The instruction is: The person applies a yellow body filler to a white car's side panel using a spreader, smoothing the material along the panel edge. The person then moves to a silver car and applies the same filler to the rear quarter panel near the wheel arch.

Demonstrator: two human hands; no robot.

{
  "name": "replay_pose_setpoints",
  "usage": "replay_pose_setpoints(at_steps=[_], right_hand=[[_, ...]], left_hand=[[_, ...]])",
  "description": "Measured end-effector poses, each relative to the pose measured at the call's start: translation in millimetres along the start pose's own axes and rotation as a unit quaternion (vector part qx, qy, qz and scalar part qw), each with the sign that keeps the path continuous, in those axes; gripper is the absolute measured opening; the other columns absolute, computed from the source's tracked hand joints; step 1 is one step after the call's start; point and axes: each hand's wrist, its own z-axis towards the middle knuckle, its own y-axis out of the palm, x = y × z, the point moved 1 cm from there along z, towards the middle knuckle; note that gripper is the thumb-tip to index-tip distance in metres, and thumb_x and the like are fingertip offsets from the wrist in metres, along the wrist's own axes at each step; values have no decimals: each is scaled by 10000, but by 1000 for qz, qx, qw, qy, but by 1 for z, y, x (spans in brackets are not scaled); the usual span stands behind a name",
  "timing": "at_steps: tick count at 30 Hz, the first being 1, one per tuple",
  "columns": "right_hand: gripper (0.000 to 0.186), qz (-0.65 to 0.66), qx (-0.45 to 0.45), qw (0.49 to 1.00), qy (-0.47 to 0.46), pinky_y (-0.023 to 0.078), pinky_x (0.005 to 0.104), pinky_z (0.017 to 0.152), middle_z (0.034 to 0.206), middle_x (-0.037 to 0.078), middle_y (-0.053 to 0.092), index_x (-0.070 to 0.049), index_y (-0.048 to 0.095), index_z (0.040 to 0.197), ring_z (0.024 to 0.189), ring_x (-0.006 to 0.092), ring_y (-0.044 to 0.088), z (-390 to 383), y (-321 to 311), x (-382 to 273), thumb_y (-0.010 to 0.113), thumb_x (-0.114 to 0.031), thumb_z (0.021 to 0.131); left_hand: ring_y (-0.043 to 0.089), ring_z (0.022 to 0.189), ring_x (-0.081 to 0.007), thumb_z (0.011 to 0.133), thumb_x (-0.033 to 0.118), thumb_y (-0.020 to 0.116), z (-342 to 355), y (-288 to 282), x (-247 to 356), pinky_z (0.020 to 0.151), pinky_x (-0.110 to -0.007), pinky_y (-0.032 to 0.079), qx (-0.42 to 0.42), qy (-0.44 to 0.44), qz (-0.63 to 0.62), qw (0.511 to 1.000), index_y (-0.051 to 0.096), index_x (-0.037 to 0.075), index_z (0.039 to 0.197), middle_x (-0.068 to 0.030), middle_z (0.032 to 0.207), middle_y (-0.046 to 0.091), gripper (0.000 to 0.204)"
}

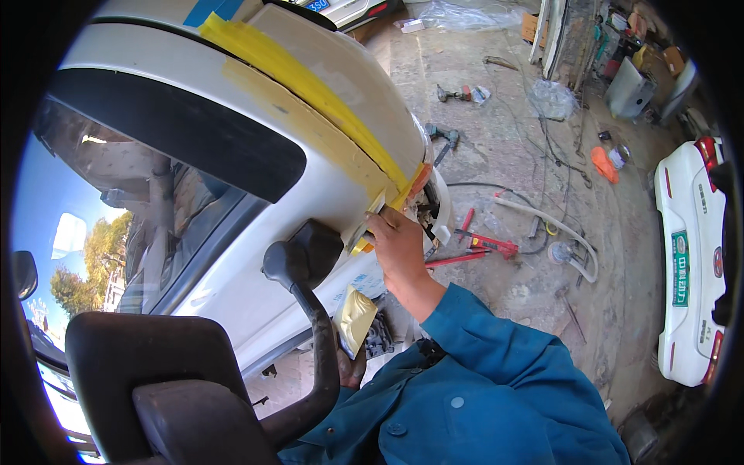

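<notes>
My right hand (399, 248) pinches a thin scraper (377, 204) against the corner of a white vehicle's body (232, 101). Tan filler (341, 159) is smeared along the panel there, beside a bright yellow strip (310, 101) that follows the seam. Lower down, near my chest, my left hand (353, 370) holds a small board (339, 329) with pale yellow putty (356, 316) on it. Part of the left hand is hidden behind the board and the mirror arm.
A black mirror arm (322, 349) and large mirror (155, 380) stand close on my left. Power tools (457, 94), red-handled tools (492, 246) and a pale hose (570, 232) lie on the floor. A white bumper (682, 325) stands far right.
</notes>
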Motion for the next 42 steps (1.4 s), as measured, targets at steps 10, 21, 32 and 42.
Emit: replay_pose_setpoints(at_steps=[10,21,32,42], right_hand=[[243,73,61,995,22,563,294,786,1060,72,749,65,719,1209,884,107,674,4,-50,7,611,-91,1056],[275,11,15,1000,-14,607,327,921,1149,82,747,50,725,1249,996,159,717,15,-16,-9,681,-120,1038],[428,-226,24,946,-229,546,396,972,1148,228,737,87,724,1277,1089,352,710,-7,11,-54,782,-196,961],[264,-155,-22,936,-316,567,413,893,1106,206,732,34,760,1216,992,364,715,-36,1,-89,684,-85,993]], left_hand=[[714,1173,-275,1152,484,464,-12,14,8,1062,-398,548,-49,-33,4,998,565,-16,1422,-154,1306,718,576],[720,1151,-262,1154,484,461,-11,26,3,1032,-388,557,10,-7,-21,1000,581,-5,1412,-138,1291,728,566],[718,1159,-261,1153,481,466,-7,9,0,1039,-392,552,-22,-26,-4,999,586,2,1408,-135,1295,729,556],[714,1171,-266,1155,476,458,-10,34,1,1058,-407,549,0,-19,3,1000,567,-6,1424,-141,1313,720,562]])
